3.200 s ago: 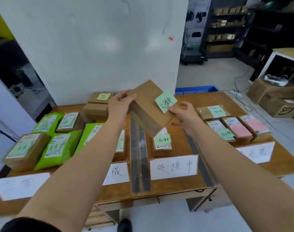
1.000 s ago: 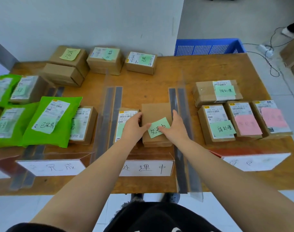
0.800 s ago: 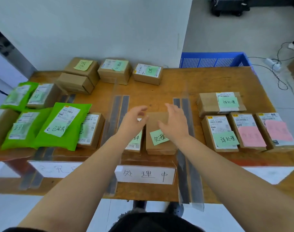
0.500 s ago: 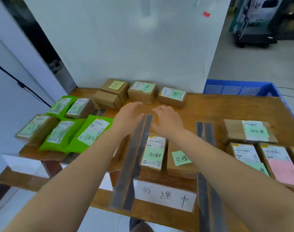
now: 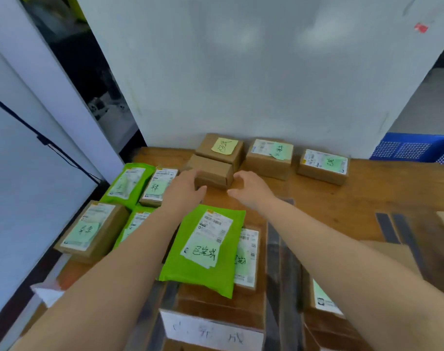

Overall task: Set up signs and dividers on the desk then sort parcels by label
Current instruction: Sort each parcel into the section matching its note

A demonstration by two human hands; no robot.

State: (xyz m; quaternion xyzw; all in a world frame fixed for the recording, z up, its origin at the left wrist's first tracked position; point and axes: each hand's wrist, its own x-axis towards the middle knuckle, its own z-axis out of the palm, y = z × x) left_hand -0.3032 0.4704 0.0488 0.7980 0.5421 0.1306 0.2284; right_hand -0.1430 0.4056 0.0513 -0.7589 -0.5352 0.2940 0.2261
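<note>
A plain brown box (image 5: 212, 171) with no note lies at the back of the wooden desk (image 5: 367, 193). My left hand (image 5: 188, 191) reaches its left front corner and my right hand (image 5: 251, 188) hovers at its right front corner; both have relaxed fingers and hold nothing. Behind it sit a box with a yellow note (image 5: 222, 148) and two boxes with green notes (image 5: 270, 157) (image 5: 323, 165). A green mailer (image 5: 203, 252) lies under my arms, above a white paper sign (image 5: 210, 334).
More green mailers (image 5: 127, 183) and labelled boxes (image 5: 91, 229) fill the desk's left side. Clear dividers with dark strips (image 5: 279, 274) (image 5: 398, 229) run front to back. A white panel (image 5: 266, 72) stands behind the desk and a blue crate (image 5: 413, 148) lies at the far right.
I set the box with the green note down in the middle section and let go. Both hands then moved left and back to the plain brown box, and my view turned left.
</note>
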